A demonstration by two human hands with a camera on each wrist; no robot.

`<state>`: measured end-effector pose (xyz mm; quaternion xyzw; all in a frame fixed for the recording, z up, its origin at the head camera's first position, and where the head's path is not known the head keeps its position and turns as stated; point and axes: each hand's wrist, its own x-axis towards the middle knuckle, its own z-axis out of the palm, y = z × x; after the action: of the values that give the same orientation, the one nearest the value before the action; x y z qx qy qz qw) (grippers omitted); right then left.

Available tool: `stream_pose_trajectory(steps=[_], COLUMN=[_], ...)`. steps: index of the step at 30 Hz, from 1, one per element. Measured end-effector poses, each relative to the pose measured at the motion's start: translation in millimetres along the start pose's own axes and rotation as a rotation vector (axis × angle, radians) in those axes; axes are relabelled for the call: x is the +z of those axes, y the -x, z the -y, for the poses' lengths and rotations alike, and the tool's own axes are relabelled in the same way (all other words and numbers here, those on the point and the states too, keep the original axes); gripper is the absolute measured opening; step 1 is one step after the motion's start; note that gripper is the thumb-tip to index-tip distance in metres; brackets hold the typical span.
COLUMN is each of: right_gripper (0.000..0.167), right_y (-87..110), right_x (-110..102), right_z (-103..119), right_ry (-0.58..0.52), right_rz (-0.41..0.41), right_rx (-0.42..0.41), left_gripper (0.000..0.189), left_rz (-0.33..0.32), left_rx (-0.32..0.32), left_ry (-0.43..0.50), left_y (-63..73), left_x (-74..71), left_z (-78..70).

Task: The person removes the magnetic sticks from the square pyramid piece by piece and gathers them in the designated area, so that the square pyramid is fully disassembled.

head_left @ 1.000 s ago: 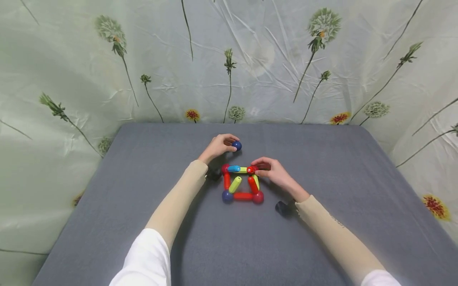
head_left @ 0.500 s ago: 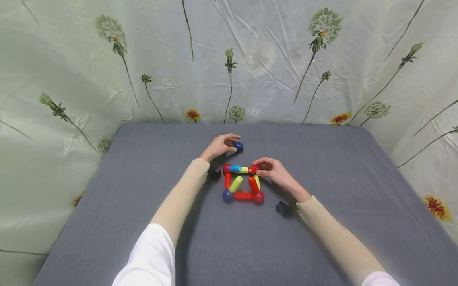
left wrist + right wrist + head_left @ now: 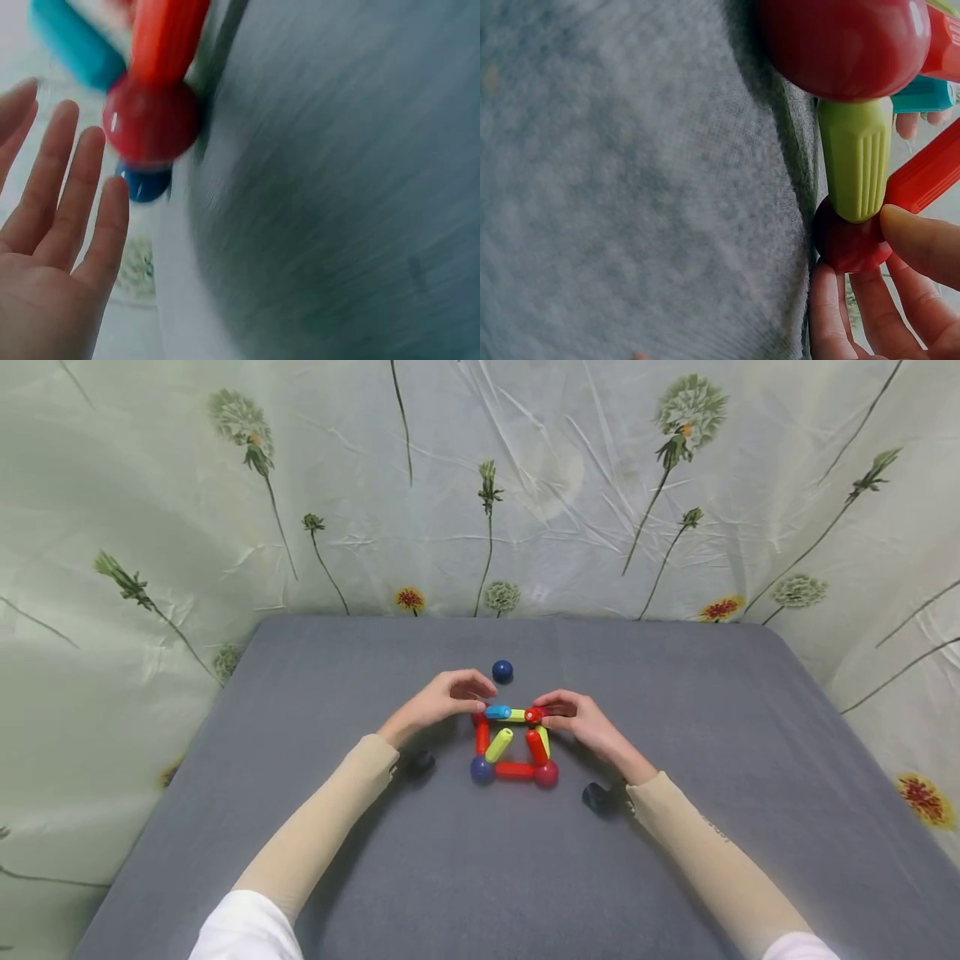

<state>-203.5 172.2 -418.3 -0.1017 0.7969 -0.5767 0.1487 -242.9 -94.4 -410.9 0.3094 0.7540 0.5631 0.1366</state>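
Note:
A square frame of magnetic rods and balls lies on the grey table. At its far left corner my left hand (image 3: 441,702) hovers beside a red ball (image 3: 152,124); its fingers are extended, with a gap to the ball in the left wrist view. From that ball a blue rod (image 3: 497,712) slants up. My right hand (image 3: 585,721) pinches the far right red ball (image 3: 849,241) between thumb and fingers. A red rod (image 3: 930,176) and a yellow-green rod (image 3: 859,161) join there. The near corners are a dark blue ball (image 3: 482,769) and a red ball (image 3: 547,773), each with a slanting rod.
Just beyond the frame sits a loose dark blue ball (image 3: 502,672). Black wrist cameras hang under both forearms, close to the table (image 3: 480,868). A flower-print curtain (image 3: 420,527) rises along the table's back edge.
My left hand has let go of the loose blue ball and come back toward me, to the frame's far left corner. My right hand keeps its hold on the red ball.

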Motion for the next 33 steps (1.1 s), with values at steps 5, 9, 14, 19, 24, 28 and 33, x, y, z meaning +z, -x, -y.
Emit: stream_pose_trajectory(steps=[5,9,14,19,24,28,33], right_gripper=[0.030,0.030,0.029,0.029,0.029,0.030,0.029], right_y=[0.2,0.3,0.8,2.0,2.0,1.5,1.2], right_x=[-1,-1,0,0,0,0,0], right_z=[0,-2,-2,-2,-2,-2,-2], right_ry=[-0.008,-0.007,-0.005,0.001,0.005,0.013,0.005], right_rz=[0.005,0.005,0.002,0.003,-0.001,-0.001,-0.002], right_rx=[-0.011,-0.007,-0.003,-0.024,-0.016,-0.005,0.006], left_gripper=[0.024,0.021,0.018,0.023,0.025,0.023,0.019], left_rz=[0.030,0.006,-0.048,-0.155,-0.214,-0.240,-0.248], left_rx=[0.036,0.082,0.087,0.039,-0.055,-0.168,-0.278], left_ry=[-0.188,-0.283,-0.266,-0.233,-0.332,-0.428,-0.470], left_y=[6.3,4.0,2.0,5.5,8.2,8.4,4.8], left_x=[16.2,23.3,23.0,10.7,-20.0,-49.2,-73.2], left_z=[-2.1,-3.2,-3.6,-1.3,5.7,14.1,23.8])
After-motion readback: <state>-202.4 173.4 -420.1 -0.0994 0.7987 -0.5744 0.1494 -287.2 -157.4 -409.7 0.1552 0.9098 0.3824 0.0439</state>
